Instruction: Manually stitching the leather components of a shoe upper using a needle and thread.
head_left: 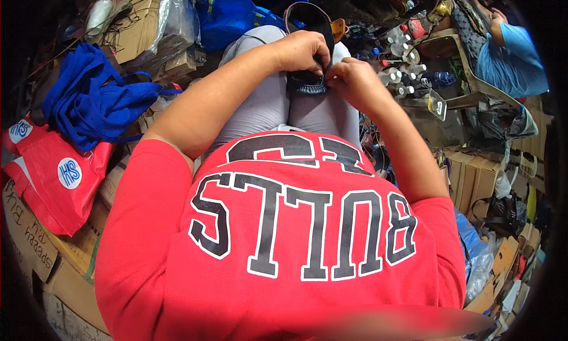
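On my lap lies a dark piece of footwear, seemingly a black shoe (307, 88), with a row of pale stitches along its near end. A curved, brown-edged opening rises at its far end, and a tan piece (339, 28) shows beside it. My left hand (303, 51) is over the shoe, fingers closed and bent down onto its upper. Close by on the right, my right hand (355, 81) has thumb and fingertips pinched together at the shoe's edge. Whatever is in that pinch is too small to make out.
Blue cloth bags (97, 95) and a red bag (59, 175) lie on boxes at left. Several small bottles (399, 60) stand right of my knees, near a chair frame (458, 98). Another person's blue-clothed part (512, 63) shows at far right. Cardboard boxes (464, 178) sit below.
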`<state>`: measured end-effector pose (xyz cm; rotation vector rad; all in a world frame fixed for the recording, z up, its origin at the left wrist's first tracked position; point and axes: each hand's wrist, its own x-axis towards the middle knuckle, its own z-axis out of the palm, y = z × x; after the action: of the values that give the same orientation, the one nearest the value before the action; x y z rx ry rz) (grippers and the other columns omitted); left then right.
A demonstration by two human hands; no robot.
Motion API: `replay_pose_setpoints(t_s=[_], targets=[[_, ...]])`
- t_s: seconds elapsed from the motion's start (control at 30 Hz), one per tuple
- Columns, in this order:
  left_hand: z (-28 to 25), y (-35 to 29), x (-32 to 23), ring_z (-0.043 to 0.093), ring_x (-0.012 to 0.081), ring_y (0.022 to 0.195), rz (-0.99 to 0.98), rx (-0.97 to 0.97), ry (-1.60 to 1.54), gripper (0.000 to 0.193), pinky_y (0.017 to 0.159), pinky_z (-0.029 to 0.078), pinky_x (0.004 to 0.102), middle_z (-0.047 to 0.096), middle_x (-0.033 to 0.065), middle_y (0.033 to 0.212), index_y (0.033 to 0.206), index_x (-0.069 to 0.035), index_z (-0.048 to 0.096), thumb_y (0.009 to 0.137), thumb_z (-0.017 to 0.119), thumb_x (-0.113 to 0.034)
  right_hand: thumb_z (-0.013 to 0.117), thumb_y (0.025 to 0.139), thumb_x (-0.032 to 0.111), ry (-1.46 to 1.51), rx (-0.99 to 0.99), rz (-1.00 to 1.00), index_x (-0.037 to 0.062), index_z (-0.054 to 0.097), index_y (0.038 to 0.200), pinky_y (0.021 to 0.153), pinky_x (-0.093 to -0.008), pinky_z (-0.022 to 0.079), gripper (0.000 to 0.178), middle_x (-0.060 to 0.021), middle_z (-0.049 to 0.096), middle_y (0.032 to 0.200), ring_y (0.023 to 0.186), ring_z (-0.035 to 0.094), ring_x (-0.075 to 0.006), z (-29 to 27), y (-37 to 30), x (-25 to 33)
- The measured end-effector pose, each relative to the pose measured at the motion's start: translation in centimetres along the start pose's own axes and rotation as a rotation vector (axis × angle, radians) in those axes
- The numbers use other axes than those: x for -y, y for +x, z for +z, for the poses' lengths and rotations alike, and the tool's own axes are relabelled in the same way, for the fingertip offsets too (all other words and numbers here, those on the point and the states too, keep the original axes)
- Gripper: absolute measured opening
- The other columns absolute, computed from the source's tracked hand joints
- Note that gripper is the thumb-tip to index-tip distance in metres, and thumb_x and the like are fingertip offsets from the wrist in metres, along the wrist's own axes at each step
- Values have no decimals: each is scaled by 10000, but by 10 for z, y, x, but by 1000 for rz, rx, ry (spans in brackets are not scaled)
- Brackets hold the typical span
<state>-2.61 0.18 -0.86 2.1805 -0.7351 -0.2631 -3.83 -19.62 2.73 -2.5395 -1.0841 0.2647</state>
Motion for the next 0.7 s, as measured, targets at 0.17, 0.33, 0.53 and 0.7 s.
replay_pose_setpoints(t_s=[0.17,0.33,0.53,0.7], targets=[[15,-37,-32,584,312,949,-96,-372,191,353,811,479,373,571,121,1065,1012,-70,628,683,744,-122,621,861,148,674,119,398,28,658,822,558,-225,404,131,5,561,698,602,479,-60,-3,-11,-6],[6,-90,-41,600,320,938,-196,-340,223,293,796,483,382,612,168,1054,1058,-48,619,800,660,-181,581,899,262,1624,36,118,70,617,1053,496,-212,282,248,35,508,646,491,385,-41,-26,-70,-66],[-64,-119,-30,603,216,772,-681,-28,216,239,681,465,320,627,140,868,847,-4,663,837,629,-241,534,937,272,1873,-184,-190,103,468,1329,518,-214,292,432,54,417,575,489,354,-7,-82,-140,-103],[-40,-79,-29,574,217,924,-188,-411,-1069,408,897,414,311,624,112,931,783,-51,574,980,402,-364,580,905,269,565,-63,474,57,655,1059,567,-281,398,273,9,597,691,565,452,-102,-8,-123,-98]])
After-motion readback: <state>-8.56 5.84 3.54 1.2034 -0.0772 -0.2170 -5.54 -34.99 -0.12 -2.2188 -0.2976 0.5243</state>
